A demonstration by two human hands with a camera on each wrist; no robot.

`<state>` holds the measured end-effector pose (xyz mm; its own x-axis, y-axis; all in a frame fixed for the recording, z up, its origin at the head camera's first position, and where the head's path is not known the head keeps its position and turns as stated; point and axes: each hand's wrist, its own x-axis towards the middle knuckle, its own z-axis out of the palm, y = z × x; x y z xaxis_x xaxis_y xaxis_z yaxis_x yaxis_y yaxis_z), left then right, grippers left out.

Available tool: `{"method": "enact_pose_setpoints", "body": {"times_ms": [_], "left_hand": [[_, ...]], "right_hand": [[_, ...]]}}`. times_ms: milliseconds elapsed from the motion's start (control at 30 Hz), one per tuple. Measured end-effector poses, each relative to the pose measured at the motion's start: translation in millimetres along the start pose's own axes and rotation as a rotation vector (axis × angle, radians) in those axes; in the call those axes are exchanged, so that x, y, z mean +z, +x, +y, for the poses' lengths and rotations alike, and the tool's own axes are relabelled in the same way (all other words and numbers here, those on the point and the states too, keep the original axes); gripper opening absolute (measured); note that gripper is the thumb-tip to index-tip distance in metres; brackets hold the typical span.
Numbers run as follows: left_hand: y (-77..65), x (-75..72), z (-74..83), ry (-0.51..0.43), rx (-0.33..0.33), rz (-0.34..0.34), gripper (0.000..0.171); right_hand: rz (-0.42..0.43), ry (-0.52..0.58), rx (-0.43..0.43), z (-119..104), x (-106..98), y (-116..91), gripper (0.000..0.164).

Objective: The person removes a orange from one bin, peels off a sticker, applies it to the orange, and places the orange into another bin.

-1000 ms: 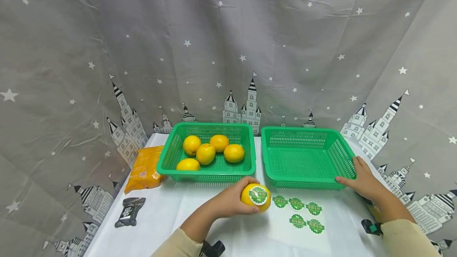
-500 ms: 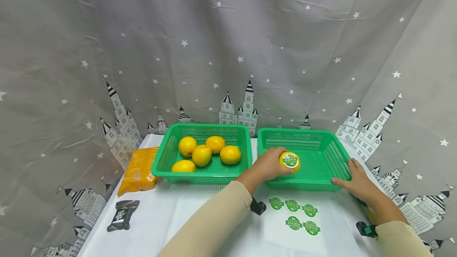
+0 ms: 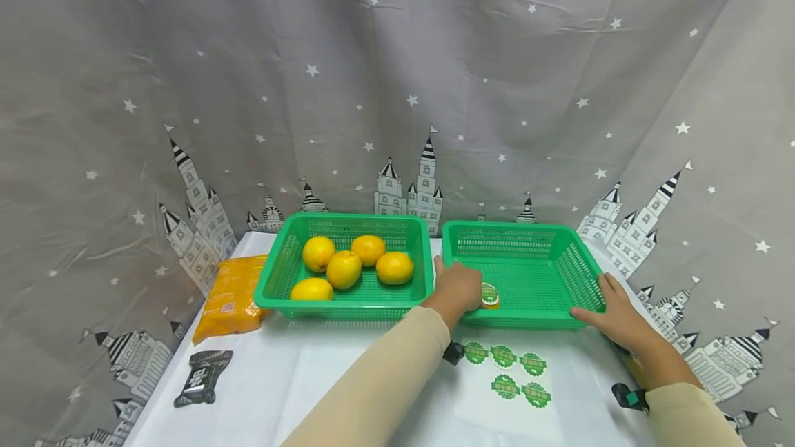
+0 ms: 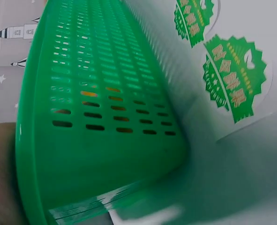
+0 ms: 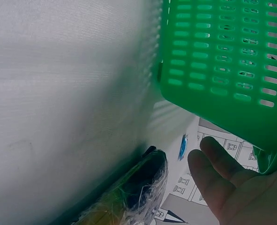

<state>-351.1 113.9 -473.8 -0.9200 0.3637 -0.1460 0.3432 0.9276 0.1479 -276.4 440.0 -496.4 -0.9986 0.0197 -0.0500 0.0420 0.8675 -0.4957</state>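
Observation:
Inside the front-left corner of the right green basket [image 3: 524, 319], my left hand [image 3: 458, 288] holds a yellow lemon. A round green-and-white sticker [image 3: 489, 293] shows on the fruit; the hand covers most of the rest. In the left wrist view, traces of yellow show through the slots of the basket wall [image 4: 91, 154]. My right hand [image 3: 621, 316] grips the basket's front-right corner, thumb at the rim. Seen from the right wrist, two fingers [image 5: 213, 176] extend outside, below the basket edge. Several green stickers [image 3: 504, 386] lie on a backing sheet in front of this basket.
A second green basket [image 3: 348, 305] on the left holds several lemons [image 3: 344, 270]. Farther left lie an orange packet [image 3: 230, 299] and a small black wrapped packet [image 3: 203, 378]. A clear-wrapped item [image 5: 138, 187] lies beside the right hand. A grey curtain [image 3: 397, 74] hangs behind the table.
My left hand has carried the stickered lemon from above the table over the right basket, then down into its front-left corner. The right hand stays at the basket's corner.

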Motion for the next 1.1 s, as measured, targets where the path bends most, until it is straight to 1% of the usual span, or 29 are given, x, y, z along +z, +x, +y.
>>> {"method": "enact_pose_setpoints", "body": {"times_ms": [167,267,400,500,567,633,700,767,867,933,1000,1100], "left_hand": [[1.6,1.0,-6.5,-0.015,0.045,-0.012,0.059],[0.3,1.0,-13.9,-0.046,0.083,-0.022,0.063],[-7.7,-2.0,-27.9,-0.123,0.173,-0.031,0.070],[-20.8,-8.7,-39.9,-0.197,0.253,-0.021,0.068],[-33.2,-14.9,-49.6,-0.241,0.292,-0.004,0.065],[-48.3,-21.7,-63.9,-0.280,0.308,0.026,0.061],[-64.4,-27.8,-83.7,-0.306,0.302,0.078,0.059],[-81.1,-35.2,-108.1,-0.327,0.267,0.127,0.059],[-103.1,-44.5,-149.1,-0.375,0.168,0.220,0.059],[-117.8,-50.3,-177.6,-0.415,0.081,0.267,0.061],[-130.9,-52.7,-207.0,-0.440,-0.011,0.316,0.064],[-149.9,-51.6,-250.3,-0.453,-0.153,0.342,0.073]], "right_hand": [[0.001,-0.004,-0.009,-1,1,1,0.120],[-0.001,0.010,-0.021,-4,2,1,0.119],[-0.012,0.027,-0.030,-6,4,0,0.120],[-0.007,0.023,-0.033,-5,3,-1,0.119],[-0.001,0.018,-0.031,-3,1,-2,0.119],[0.001,0.015,-0.029,-2,-2,-2,0.119],[-0.004,0.012,-0.031,-1,-4,-1,0.119],[-0.011,0.010,-0.040,0,-5,-2,0.119],[-0.017,0.010,-0.050,1,-7,-3,0.119],[-0.020,0.009,-0.055,1,-7,-5,0.118],[-0.023,0.010,-0.061,-1,-7,-6,0.118],[-0.025,0.011,-0.079,-3,-5,-5,0.118]]}}
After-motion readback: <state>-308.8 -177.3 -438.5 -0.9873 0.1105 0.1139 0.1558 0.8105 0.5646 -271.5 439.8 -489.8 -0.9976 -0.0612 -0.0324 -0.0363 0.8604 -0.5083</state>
